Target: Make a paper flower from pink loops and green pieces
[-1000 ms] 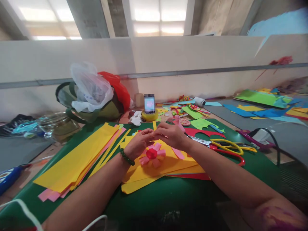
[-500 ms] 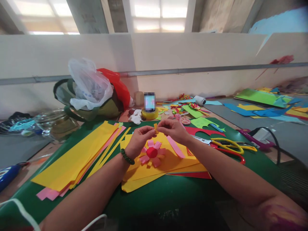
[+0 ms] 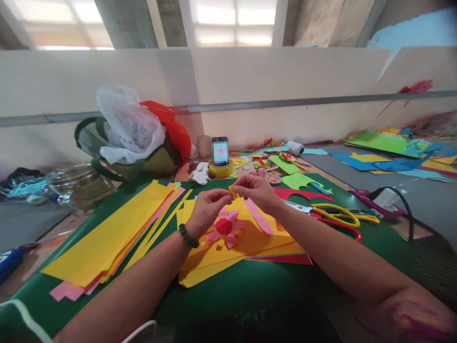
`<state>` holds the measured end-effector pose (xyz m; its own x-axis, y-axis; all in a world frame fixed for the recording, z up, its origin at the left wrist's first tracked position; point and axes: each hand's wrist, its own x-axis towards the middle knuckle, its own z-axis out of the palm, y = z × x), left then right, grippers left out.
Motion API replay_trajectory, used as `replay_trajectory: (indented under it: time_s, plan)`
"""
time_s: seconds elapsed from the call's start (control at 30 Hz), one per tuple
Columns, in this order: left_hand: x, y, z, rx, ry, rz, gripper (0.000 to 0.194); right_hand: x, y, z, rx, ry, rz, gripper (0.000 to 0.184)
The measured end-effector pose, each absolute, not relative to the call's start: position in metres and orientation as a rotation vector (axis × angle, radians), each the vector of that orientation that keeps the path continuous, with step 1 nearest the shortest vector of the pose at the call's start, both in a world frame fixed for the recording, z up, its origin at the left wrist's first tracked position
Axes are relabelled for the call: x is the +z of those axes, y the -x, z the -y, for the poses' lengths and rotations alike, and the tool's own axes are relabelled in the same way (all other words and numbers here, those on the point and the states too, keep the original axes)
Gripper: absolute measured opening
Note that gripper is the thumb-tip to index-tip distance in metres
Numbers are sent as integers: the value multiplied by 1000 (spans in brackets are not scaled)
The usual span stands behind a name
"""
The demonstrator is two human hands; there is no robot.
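Observation:
My left hand (image 3: 209,206) and my right hand (image 3: 257,191) meet above the table, both pinching a small yellow paper strip (image 3: 233,192) between fingertips. Just below them lies a paper flower (image 3: 224,226) with a red centre and pink petals, resting on a stack of yellow sheets (image 3: 235,247). A loose pink strip (image 3: 257,215) lies under my right wrist. A dark green bead bracelet sits on my left wrist.
Long yellow and pink sheets (image 3: 110,233) spread at left on the green mat (image 3: 250,295). Yellow and red scissors (image 3: 332,218) lie at right. A phone on a tape roll (image 3: 220,159), bags (image 3: 135,138), a glass jar (image 3: 80,186) and paper scraps fill the back.
Both hands lifted off the flower and now pinch a small yellow strip together. The view shifted slightly to the right.

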<state>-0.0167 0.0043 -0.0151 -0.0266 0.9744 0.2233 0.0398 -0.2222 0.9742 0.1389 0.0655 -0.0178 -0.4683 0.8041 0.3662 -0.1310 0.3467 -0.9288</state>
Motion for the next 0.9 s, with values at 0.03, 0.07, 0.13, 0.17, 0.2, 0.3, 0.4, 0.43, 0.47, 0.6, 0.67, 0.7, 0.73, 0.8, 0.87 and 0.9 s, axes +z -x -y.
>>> replay_trajectory:
  time_s: [0.03,0.07,0.13,0.17,0.2,0.3,0.4,0.43,0.47,0.6,0.67,0.7,0.73,0.8,0.87,0.9]
  plan:
    - [-15,17,-4,1377,-1389,-1146,20,-18,-138,-66,1277,606,1672,29]
    - [-14,16,-4,1375,-1391,-1147,19,-19,-138,-66,1277,602,1651,30]
    - [-14,16,-3,1371,-1390,-1150,17,-20,-137,-67,1280,589,1609,33]
    - [-14,16,-3,1369,-1388,-1151,16,-20,-137,-67,1287,585,1595,35]
    - [-14,16,-3,1364,-1386,-1150,15,-20,-137,-67,1298,585,1590,37]
    - [-12,16,-1,1346,-1393,-1141,12,-20,-137,-67,1321,599,1614,43]
    - [-10,14,2,1311,-1387,-1130,13,-20,-137,-66,1296,601,1627,45]
    - [-9,14,3,1297,-1381,-1131,14,-20,-137,-65,1278,600,1629,46]
    - [-9,14,3,1284,-1373,-1132,15,-20,-136,-63,1256,601,1631,46]
    - [-11,14,1,1297,-1330,-1107,15,-20,-133,-57,1141,637,1664,45]
    - [-12,15,0,1308,-1320,-1091,15,-20,-132,-54,1095,663,1671,47]
    - [-12,15,-1,1310,-1321,-1091,16,-20,-131,-54,1084,672,1662,49]
    - [-12,16,-1,1315,-1319,-1096,17,-21,-131,-54,1090,676,1646,50]
    - [-12,17,-1,1344,-1290,-1108,19,-21,-131,-55,1168,684,1615,54]
    - [-10,18,-2,1387,-1235,-1116,21,-22,-131,-58,1310,703,1605,55]
    - [-10,19,-2,1405,-1209,-1122,22,-22,-132,-58,1378,712,1606,55]
